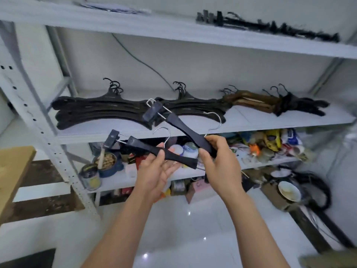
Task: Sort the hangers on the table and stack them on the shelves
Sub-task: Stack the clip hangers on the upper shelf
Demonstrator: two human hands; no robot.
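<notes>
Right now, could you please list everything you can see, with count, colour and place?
clip hangers: two, black with silver hooks, one in each hand, before the middle shelf
black hangers: two stacks, count unclear, middle shelf, left and centre
brown hangers: one stack, middle shelf, right
dark hangers: small pile, far right of the middle shelf
top hangers: blurred black row, top shelf, right
clutter: mixed colours, lower shelf
tins: two, lower shelf, left
bowl: one, white, floor at right
cardboard: brown, left edge
left hand: grips the lower clip hanger
right hand: grips the upper clip hanger
</notes>
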